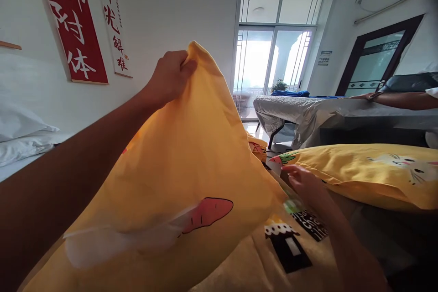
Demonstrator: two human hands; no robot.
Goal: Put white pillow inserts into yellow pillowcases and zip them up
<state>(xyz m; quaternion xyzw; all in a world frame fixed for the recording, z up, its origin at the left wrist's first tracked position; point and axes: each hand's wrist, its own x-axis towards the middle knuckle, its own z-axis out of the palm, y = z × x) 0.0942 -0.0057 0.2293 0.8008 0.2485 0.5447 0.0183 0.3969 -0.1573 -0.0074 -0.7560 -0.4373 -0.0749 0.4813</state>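
My left hand point(174, 70) is closed on the top corner of a yellow pillowcase point(201, 146) and holds it up high, so that the cloth hangs down in a slope. A pink carrot print and a whitish patch show on its lower front. Just past the cloth's right edge is my right hand point(304, 185), its fingers partly stretched out to the left, with nothing visible in them. It is close to a second yellow pillow point(362, 164), printed with a carrot and a white animal face, lying at the right. Whether the right fingertips touch any cloth is unclear.
Beneath lies a tan printed cover point(249, 260). White pillows point(23, 123) are stacked at the left. Behind, a table point(301, 112) under a silvery sheet bears blue cloth, and another person's forearm point(400, 100) rests there. A glazed door point(273, 59) stands at the back.
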